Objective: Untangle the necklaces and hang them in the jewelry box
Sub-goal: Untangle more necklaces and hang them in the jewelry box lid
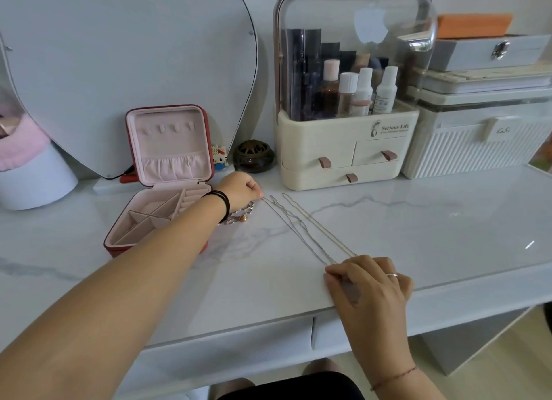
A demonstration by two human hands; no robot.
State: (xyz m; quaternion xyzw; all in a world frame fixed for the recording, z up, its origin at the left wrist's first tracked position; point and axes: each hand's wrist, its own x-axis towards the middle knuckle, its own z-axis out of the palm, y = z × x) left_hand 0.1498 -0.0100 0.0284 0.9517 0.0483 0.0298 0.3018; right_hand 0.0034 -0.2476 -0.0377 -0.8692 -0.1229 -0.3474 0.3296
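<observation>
while the jewelry box [170, 144] lies open, necklaces [302, 225] lie beside it.

On the white marble table [418, 235], thin silver necklaces [299, 227] lie stretched in long diagonal lines between the two hands. The left hand [241, 190] pinches their far end just beside the open pink-lined jewelry box [167, 148]. The right hand [369, 283] grips the near ends by the table's front edge. A pearl-and-chain piece [240, 216] lies under the left wrist.
</observation>
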